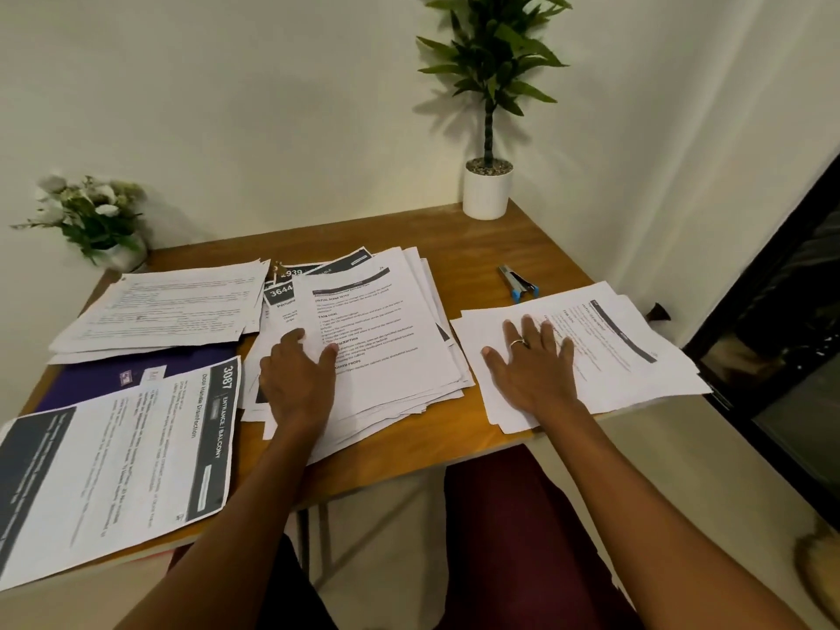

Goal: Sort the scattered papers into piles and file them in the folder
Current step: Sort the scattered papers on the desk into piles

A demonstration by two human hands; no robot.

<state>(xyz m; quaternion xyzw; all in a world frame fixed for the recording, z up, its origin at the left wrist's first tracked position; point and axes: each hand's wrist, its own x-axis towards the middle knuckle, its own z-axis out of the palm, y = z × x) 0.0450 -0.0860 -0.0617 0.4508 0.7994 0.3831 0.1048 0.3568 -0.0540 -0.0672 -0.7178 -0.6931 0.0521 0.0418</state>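
A thick, untidy middle pile of printed papers (pixel 386 329) lies on the wooden table (pixel 477 247). My left hand (pixel 297 379) rests on its left edge, thumb on the top sheet; whether it grips a sheet I cannot tell. A smaller right pile (pixel 636 352) lies at the table's right edge, and my right hand (pixel 532 366) presses flat on it with fingers spread. A dark purple folder (pixel 104 379) lies at the left, partly under a pile with dark headers (pixel 122 475). A far-left pile (pixel 168 306) sits behind the folder.
A blue and grey stapler (pixel 518 284) lies behind the right pile. A tall plant in a white pot (pixel 486 193) stands at the back right corner and a small flower pot (pixel 95 225) at the back left. A dark glass door (pixel 782 347) is at the right.
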